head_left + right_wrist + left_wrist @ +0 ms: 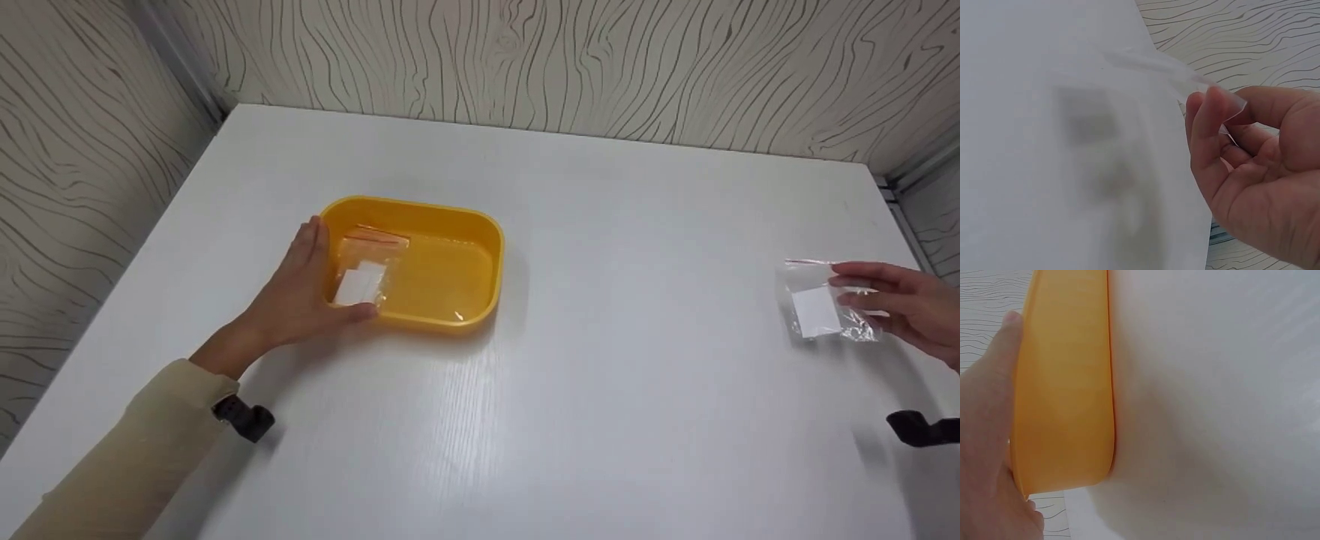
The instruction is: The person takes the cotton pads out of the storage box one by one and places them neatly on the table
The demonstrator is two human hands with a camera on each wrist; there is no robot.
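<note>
Clear plastic bag [816, 313] pinched in my right grip [900, 306], over bench [645, 315], right side. Yellow tray [450, 277] way off to left, long axis roughly side to side, left grip [296, 296] nearer, holding its left end. 1 other bag [362, 259] inside, left half fwiw.

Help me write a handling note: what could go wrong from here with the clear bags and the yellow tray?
The right hand pinches its clear bag near one edge only, so the bag might slip or swing. The left hand grips the yellow tray at one end, so a sudden pull could slide or tilt it. The second bag, lying inside by that hand, may then shift.
</note>
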